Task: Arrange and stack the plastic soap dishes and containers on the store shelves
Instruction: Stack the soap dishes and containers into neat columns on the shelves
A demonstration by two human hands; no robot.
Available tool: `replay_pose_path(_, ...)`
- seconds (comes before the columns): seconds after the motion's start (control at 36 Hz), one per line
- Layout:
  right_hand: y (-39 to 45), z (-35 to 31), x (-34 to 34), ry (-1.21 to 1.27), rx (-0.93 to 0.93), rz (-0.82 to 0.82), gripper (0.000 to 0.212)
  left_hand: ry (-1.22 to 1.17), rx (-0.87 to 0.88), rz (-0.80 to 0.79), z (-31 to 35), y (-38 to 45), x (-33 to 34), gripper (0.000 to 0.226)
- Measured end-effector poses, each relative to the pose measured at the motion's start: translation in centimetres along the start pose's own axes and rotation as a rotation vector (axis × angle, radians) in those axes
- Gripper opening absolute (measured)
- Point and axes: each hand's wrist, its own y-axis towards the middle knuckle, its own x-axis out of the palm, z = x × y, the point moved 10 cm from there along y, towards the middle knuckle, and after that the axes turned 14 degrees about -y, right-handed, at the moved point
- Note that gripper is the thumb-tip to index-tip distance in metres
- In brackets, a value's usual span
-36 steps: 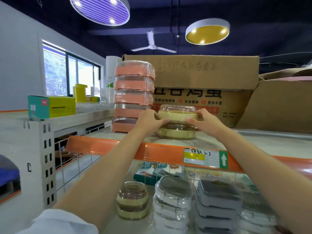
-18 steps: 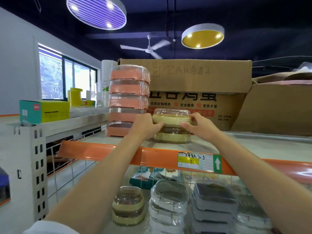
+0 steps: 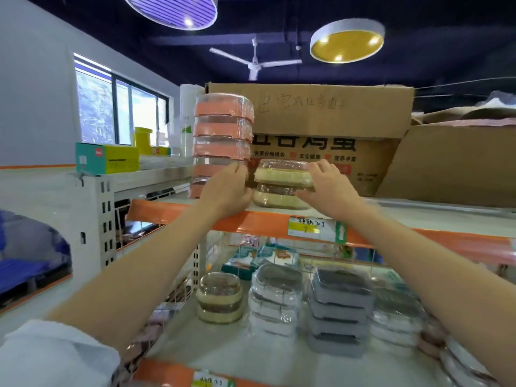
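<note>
Both hands, left [image 3: 227, 188] and right [image 3: 326, 188], clasp the yellow stack [image 3: 282, 184] at the shelf's [image 3: 418, 216] front edge.
Pink stack [image 3: 222, 141] touches left; left hand wedged between.

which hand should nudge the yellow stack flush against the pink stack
Probably the right hand: it holds the yellow stack on the side away from the pink stack, while the left hand sits between them.

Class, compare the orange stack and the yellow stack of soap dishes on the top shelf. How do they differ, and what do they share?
The orange stack is five dishes tall; the yellow stack is only two. The orange stack rises well above the yellow stack. The left hand and right hand flank the yellow stack, while the orange stack stands just behind the left hand. Both stand upright on the top shelf, in clear plastic wrap.
</note>
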Motion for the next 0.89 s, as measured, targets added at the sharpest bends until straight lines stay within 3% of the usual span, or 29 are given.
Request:
replay_pose_path(0.17, -4.6, -6.8, -1.7, -0.006, -0.251, 0.15, 0.044, 0.03, 0.241, 0.077, 3.1, -6.4, -1.6, 0.005)
replay_pose_path(0.25, -7.3, -10.0, -1.2, 0.018, -0.38, 0.203, 0.032, 0.016, 0.301, 0.097, 3.9, -9.8, -2.3, 0.009)
replay_pose_path(0.33, -9.9, -12.0, 0.5, 0.06, -0.435, 0.206, 0.028, 0.022, 0.305, 0.01, 3.0, -13.1, -1.0, 0.019)
replay_pose_path(0.44, -12.2, -14.3, 5.7, 0.053, -0.47, -0.018, 0.034, 0.108, 0.195, -0.211, -0.9, -16.5, 2.9, 0.014)
replay_pose_path(0.56, -12.9, -14.9, 11.6, 0.154, -0.381, -0.301, 0.041, 0.169, -0.011, -0.335, -5.0, -18.5, 5.4, 0.031)
replay_pose_path(0.89, -9.3, -20.9, 25.2, 0.225, -0.224, -0.584, 0.06, 0.113, -0.235, -0.527, -14.5, -20.1, 11.6, 0.038)
